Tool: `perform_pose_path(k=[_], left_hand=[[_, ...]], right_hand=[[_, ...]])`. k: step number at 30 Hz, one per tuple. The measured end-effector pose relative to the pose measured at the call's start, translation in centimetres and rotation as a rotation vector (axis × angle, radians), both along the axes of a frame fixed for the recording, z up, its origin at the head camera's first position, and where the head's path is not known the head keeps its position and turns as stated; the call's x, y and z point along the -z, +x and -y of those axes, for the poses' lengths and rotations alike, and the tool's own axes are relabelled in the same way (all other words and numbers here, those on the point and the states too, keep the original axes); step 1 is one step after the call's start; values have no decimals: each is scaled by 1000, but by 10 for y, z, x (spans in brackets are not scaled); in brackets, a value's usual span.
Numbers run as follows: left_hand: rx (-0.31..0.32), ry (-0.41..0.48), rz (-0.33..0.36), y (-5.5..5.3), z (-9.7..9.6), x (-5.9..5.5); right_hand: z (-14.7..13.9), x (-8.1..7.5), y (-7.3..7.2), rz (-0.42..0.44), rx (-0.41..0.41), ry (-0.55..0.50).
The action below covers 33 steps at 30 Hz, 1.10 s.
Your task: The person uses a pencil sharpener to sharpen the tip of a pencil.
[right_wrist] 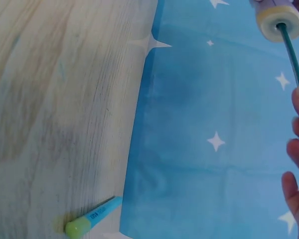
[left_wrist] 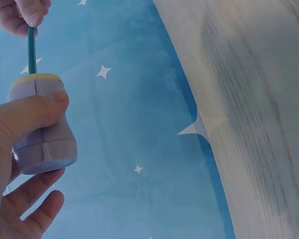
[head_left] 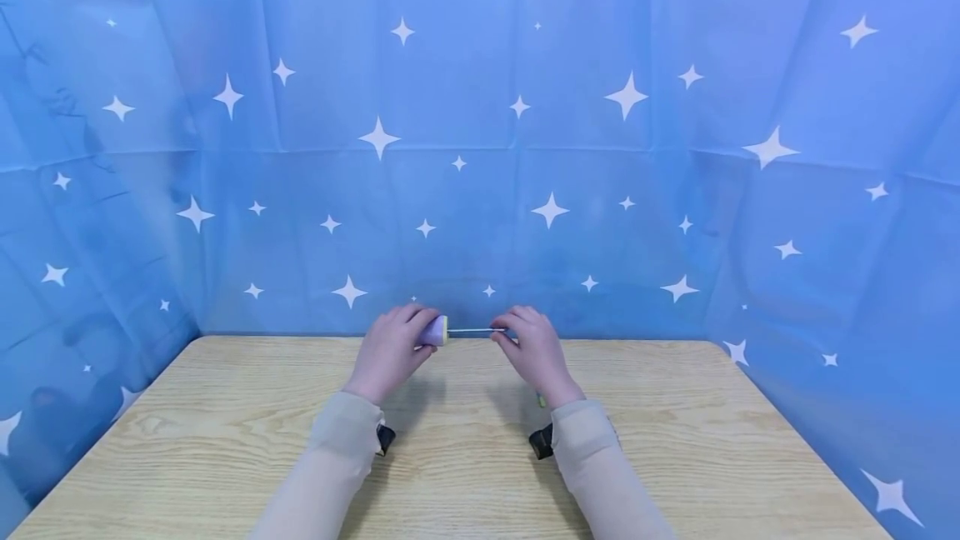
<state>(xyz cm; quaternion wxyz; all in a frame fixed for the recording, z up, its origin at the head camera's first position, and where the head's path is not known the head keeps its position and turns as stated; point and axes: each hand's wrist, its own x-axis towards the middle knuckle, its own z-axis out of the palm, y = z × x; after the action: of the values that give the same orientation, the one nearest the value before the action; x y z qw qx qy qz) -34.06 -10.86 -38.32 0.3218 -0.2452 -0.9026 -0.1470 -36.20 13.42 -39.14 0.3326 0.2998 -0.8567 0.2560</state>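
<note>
In the head view my left hand [head_left: 386, 350] grips a light purple pencil sharpener [head_left: 431, 332] with a yellow end, near the table's far edge. Its waisted barrel shows in the left wrist view, with my thumb [left_wrist: 42, 109] across it and the fingers behind. A thin dark green pencil [right_wrist: 292, 57] stands in the hole of the yellow end; its inserted tip is hidden. My right hand [head_left: 536, 352] pinches the other end between thumb and fingertips, the remaining fingers loosely bent. The pencil runs nearly level between both hands.
On the wood-grain table [head_left: 465, 465] lies a blue pen-like tube [right_wrist: 100, 213] with a lime-green end, mostly covered by my right wrist in the head view. A blue curtain [head_left: 465, 190] with white stars stands behind the table and along both sides.
</note>
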Motion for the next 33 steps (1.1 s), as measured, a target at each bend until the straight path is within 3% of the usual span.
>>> perform_pose_path(k=[7, 15, 23, 33], left_hand=[[14, 2, -82, -1, 0, 2], [0, 20, -63, 1, 0, -1], [5, -4, -83, 0, -2, -1], [6, -4, -118, 0, -2, -1]], right_hand=[[2, 3, 0, 27, -11, -14], [5, 0, 0, 103, -28, -22], [4, -2, 1, 228, -26, -22], [6, 1, -3, 297, -74, -58]])
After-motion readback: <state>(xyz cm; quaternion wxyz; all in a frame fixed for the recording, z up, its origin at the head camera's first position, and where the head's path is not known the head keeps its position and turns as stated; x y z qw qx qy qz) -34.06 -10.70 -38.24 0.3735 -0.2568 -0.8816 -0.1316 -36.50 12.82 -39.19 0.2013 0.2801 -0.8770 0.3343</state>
